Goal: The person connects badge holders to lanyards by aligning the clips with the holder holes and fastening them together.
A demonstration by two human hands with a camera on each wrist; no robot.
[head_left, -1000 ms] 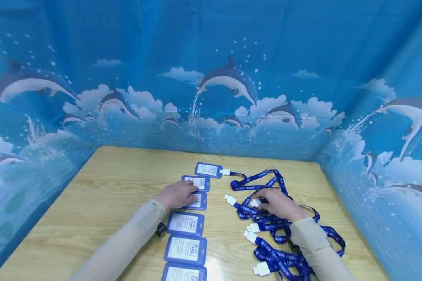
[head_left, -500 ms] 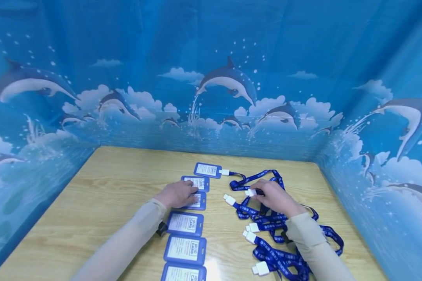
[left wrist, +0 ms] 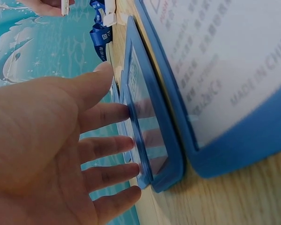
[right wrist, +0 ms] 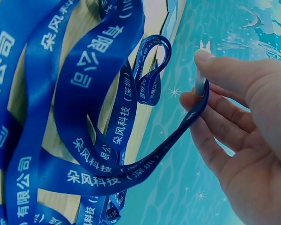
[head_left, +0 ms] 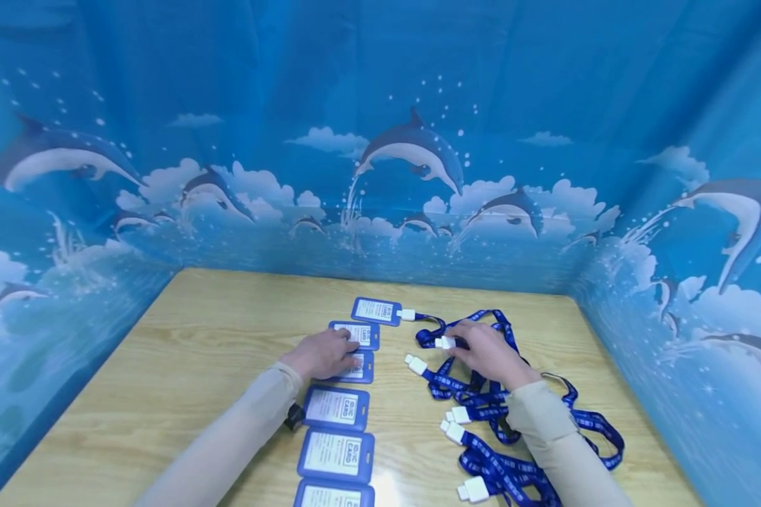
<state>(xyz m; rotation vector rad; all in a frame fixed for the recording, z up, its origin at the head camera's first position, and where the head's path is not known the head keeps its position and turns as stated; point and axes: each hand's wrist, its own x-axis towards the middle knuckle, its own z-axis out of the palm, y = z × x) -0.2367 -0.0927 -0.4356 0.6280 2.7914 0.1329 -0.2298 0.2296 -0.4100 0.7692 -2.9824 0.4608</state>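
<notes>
My left hand (head_left: 322, 355) lies over two blue badge holders, the second from the back (head_left: 368, 334) and the third (head_left: 364, 370). Seen from the left wrist, its fingers (left wrist: 108, 146) are nearly straight, with tips at a holder's edge (left wrist: 166, 145). My right hand (head_left: 487, 353) pinches the white plastic clip (head_left: 444, 343) of a blue lanyard between thumb and fingers. From that clip, in the right wrist view, the printed strap (right wrist: 175, 133) hangs down and runs into the other straps.
Several more badge holders (head_left: 336, 407) continue the column towards the front. At the back, one holder (head_left: 375, 310) is joined to a lanyard clip (head_left: 406, 315). Loose lanyards (head_left: 501, 465) with white clips lie on the right. A dolphin-print curtain (head_left: 380, 232) surrounds the wooden table (head_left: 165, 366).
My right hand has moved left and slightly towards the back, lifting the white clip out from among the straps. My left hand stays at the same holders.
</notes>
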